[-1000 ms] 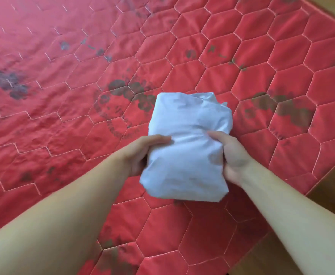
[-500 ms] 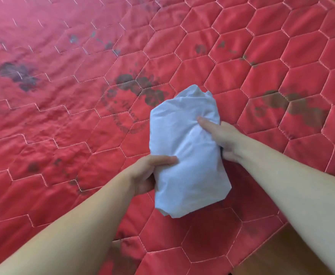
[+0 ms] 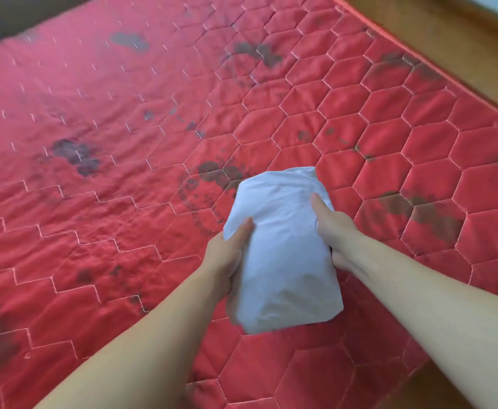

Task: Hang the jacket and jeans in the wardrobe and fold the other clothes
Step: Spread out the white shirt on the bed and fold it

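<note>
Both hands clamp one folded white bundle (image 3: 283,249), held up above the mattress (image 3: 94,231). Left hand (image 3: 227,258) wraps the left edge, thumb on top near the upper corner, fingers hidden underneath. Right hand (image 3: 334,228) grips the right edge, thumb laid along the top face, fingers curled under and mostly out of sight. Bundle is compact, long axis running away from the person, far end looks looser and slightly puffed.

Mattress is red, hex-quilted, with dark stains; wood flooring shows along the right edge. No jacket, jeans or wardrobe in view.

Risks, my read:
- Far end is ungripped; a tilt or quick set-down could let layers spring open.
- Releasing one hand early likely unrolls that side.
- Setting it on a stain could mark the white cloth.
</note>
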